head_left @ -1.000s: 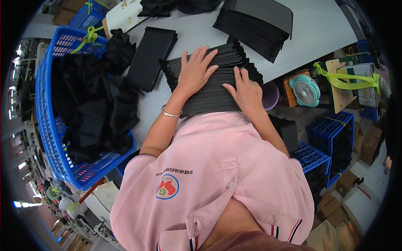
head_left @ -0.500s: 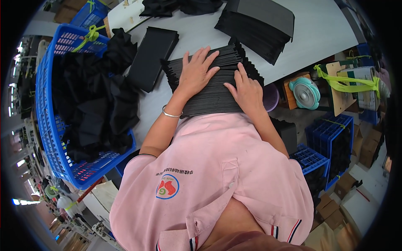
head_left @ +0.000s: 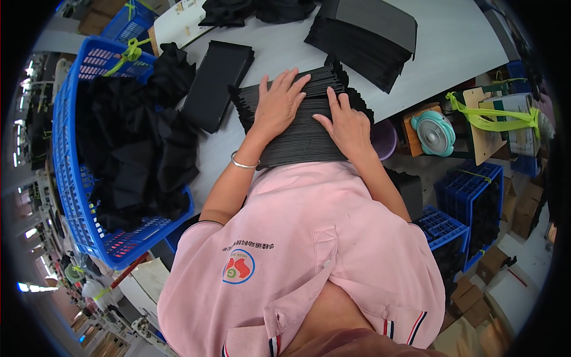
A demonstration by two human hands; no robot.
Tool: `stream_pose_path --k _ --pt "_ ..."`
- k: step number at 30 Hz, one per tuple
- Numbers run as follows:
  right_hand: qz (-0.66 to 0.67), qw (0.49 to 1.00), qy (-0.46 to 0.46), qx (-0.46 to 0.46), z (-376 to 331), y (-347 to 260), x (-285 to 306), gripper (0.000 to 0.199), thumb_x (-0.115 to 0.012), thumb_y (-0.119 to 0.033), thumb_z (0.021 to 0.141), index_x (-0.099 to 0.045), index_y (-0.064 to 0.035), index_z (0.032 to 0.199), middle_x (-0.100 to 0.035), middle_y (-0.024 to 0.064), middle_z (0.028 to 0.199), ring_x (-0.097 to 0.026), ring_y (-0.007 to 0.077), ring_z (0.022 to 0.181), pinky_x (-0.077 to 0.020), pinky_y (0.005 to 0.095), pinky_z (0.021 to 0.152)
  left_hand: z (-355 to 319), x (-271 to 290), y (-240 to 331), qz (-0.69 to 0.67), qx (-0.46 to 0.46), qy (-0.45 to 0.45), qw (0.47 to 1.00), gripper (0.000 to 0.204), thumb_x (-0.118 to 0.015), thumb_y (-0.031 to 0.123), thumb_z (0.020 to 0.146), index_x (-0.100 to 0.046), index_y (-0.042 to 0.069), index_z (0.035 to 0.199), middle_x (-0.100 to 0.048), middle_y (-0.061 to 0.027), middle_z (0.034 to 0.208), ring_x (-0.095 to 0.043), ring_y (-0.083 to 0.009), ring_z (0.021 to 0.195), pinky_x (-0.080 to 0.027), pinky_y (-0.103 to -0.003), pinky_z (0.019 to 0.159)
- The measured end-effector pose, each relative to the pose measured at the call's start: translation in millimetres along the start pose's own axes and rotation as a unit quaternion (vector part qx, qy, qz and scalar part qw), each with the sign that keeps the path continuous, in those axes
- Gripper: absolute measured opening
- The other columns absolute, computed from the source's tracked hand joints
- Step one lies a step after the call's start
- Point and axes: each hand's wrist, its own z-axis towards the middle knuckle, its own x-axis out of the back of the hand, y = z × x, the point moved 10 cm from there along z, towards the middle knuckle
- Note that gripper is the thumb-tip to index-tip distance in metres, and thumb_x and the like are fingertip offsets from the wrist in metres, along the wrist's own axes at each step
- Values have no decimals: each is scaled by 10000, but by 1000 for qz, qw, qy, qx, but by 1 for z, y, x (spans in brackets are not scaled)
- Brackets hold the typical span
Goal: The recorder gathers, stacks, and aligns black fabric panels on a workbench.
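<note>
A fanned stack of flat black sheets lies on the white table right in front of me. My left hand rests flat on the stack's left half, fingers spread, with a silver bangle at the wrist. My right hand lies flat on the right half, fingers apart. Neither hand grips a sheet. My pink shirt hides the near edge of the stack.
A blue plastic crate full of black fabric stands at my left. A black flat pile lies left of the stack, another black pile at the far right. A teal round fan, small blue crates and cardboard boxes sit at my right.
My left hand has slid slightly across the stack. The right hand stays about where it was.
</note>
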Motion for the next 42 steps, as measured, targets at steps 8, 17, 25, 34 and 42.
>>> stream_pose_path --k 8,17,25,34,42 --pt "-8 999 31 20 -6 -1 -1 674 -720 -514 894 -613 -28 1349 -597 84 1064 -636 204 590 -513 326 571 1 0 -1 2 3 -1 1000 440 -539 271 1056 -518 210 1491 -482 -93 1545 -431 -282 1449 -243 -605 1203" --pt "38 998 42 8 -5 2 9 539 -756 -444 888 -652 -38 1227 -582 146 1349 -673 228 621 -539 327 585 -1 -3 -1 15 2 -6 1000 454 -509 294 1072 -489 236 1521 -468 -70 1556 -423 -250 1452 -242 -581 1204" --pt "37 999 15 20 -4 3 -3 542 -759 -435 889 -634 -35 1232 -565 177 1470 -670 233 587 -553 327 582 -1 -3 -2 13 1 -1 1000 456 -522 298 1066 -497 238 1517 -481 -72 1549 -434 -256 1446 -247 -584 1202" --pt "2 997 69 29 -1 -7 12 632 -727 -481 901 -606 -23 1320 -637 106 1160 -649 195 592 -517 295 546 -1 -3 -3 9 1 1 1000 460 -527 300 1063 -498 234 1518 -489 -76 1547 -434 -264 1450 -247 -579 1204" --pt "-12 999 30 17 9 -7 -3 707 -743 -513 873 -597 -15 1354 -575 78 1004 -626 188 574 -511 308 543 -1 0 -1 -6 -3 14 1000 449 -572 288 1041 -534 202 1480 -515 -97 1518 -451 -280 1436 -262 -608 1194"
